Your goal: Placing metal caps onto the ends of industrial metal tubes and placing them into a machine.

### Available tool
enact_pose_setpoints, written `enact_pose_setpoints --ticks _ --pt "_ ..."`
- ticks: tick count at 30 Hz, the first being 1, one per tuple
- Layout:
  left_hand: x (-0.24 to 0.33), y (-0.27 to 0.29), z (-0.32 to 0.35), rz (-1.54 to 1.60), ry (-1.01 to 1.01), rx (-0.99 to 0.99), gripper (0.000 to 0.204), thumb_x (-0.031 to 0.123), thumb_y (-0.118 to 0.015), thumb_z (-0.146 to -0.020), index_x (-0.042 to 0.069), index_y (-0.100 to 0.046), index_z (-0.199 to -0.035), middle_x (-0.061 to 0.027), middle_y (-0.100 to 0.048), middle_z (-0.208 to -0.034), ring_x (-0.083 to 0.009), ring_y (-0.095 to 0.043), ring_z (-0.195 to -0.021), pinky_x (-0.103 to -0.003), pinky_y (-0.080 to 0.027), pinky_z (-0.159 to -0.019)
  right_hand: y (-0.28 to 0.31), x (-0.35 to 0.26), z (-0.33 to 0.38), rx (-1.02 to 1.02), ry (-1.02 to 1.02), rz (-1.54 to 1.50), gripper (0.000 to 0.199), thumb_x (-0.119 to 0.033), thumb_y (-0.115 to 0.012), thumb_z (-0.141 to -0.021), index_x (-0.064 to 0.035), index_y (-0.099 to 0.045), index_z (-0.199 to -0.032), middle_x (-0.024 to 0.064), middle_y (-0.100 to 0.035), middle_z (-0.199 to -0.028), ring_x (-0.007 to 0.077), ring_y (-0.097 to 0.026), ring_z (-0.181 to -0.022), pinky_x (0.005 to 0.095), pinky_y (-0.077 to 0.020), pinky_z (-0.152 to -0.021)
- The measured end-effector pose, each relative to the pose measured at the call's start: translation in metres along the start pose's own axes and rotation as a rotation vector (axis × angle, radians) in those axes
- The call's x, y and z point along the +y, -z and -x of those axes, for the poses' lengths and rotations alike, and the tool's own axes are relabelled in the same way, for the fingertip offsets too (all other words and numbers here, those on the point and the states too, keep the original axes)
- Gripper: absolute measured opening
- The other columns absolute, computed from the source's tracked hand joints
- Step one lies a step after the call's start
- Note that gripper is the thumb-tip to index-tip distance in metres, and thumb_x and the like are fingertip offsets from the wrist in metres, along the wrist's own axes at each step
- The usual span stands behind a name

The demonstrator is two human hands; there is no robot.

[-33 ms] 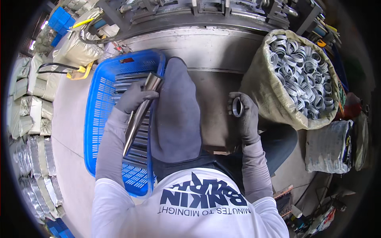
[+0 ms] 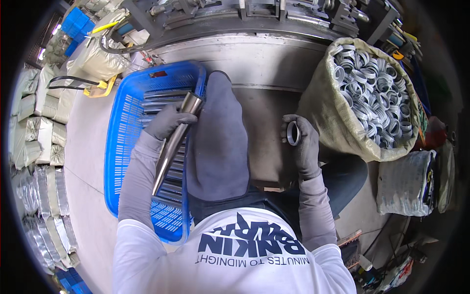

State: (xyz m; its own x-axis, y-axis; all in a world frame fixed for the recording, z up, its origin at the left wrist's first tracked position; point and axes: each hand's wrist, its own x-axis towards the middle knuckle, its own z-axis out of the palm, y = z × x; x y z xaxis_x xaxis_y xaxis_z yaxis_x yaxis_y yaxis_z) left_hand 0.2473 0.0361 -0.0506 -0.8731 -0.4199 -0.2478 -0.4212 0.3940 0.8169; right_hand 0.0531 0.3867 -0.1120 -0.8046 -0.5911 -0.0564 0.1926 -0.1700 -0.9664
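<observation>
My gloved left hand point(image 2: 170, 121) is wrapped around a shiny metal tube point(image 2: 169, 164). The tube slants over the blue basket point(image 2: 111, 161), its wider upper end beside my left knee. More metal tubes point(image 2: 171, 188) lie in the basket below it. On the other side, my gloved right hand point(image 2: 306, 147) holds a single metal ring point(image 2: 293, 133) between thumb and fingers, above the floor and between my legs. Tube and ring are well apart. A large woven sack point(image 2: 318, 93) full of similar grey metal rings point(image 2: 374, 95) stands to the right of that hand.
A machine bench point(image 2: 254, 22) with a pale panel runs across the front. Wrapped packages point(image 2: 41, 142) are stacked along the left. At the right lie a plastic-wrapped bundle point(image 2: 405, 183) and scattered tools. A yellow-and-black handled object point(image 2: 100, 87) stands beyond the basket.
The tube in my left hand has tilted very slightly, and the whole view has shifted a little. Both hands keep their holds.
</observation>
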Motion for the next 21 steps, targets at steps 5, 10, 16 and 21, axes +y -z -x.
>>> enact_pose_setpoints --ticks 5,10,16,21 --pt "0.012 -0.003 0.012 0.045 0.116 -0.017 0.054 0.035 -0.084 -0.086 0.000 -0.071 -0.125 -0.0028 -0.071 -0.102 -0.0126 -0.063 -0.091 -0.034 -0.052 -0.081 0.004 0.003 0.001 0.015 -0.030 0.003 0.045 -0.034 -0.049 -0.112 0.0040 -0.071 -0.119 0.0081 -0.071 -0.093 0.0143 -0.067 -0.079 0.0298 -0.0566 -0.076" --pt "0.003 0.028 0.042 -0.420 0.236 0.349 0.043 0.028 -0.081 -0.088 -0.002 -0.071 -0.118 -0.0157 -0.074 -0.107 -0.0283 -0.071 -0.095 -0.039 -0.055 -0.087 0.003 -0.003 0.001 0.019 -0.015 0.005 0.044 -0.033 -0.047 -0.112 0.0035 -0.071 -0.120 0.0079 -0.071 -0.095 0.0142 -0.067 -0.080 0.0288 -0.0566 -0.076" --pt "0.068 -0.013 0.041 -0.716 -0.418 0.320 0.055 0.022 -0.083 -0.075 0.005 -0.067 -0.124 -0.0156 -0.069 -0.120 -0.0360 -0.067 -0.111 -0.048 -0.051 -0.096 -0.004 -0.010 0.003 0.023 0.010 0.044 0.044 -0.031 -0.046 -0.112 0.0034 -0.071 -0.123 0.0075 -0.070 -0.099 0.0133 -0.067 -0.081 0.0285 -0.0553 -0.077" --pt "0.122 -0.100 0.018 -0.879 -0.715 0.028 0.046 0.027 -0.081 -0.071 0.008 -0.065 -0.110 -0.0109 -0.066 -0.098 -0.0317 -0.066 -0.095 -0.047 -0.051 -0.081 -0.020 -0.027 0.004 -0.019 0.234 0.262 0.041 -0.026 -0.046 -0.112 0.0042 -0.072 -0.124 0.0099 -0.072 -0.106 0.0158 -0.068 -0.090 0.0293 -0.0535 -0.082"
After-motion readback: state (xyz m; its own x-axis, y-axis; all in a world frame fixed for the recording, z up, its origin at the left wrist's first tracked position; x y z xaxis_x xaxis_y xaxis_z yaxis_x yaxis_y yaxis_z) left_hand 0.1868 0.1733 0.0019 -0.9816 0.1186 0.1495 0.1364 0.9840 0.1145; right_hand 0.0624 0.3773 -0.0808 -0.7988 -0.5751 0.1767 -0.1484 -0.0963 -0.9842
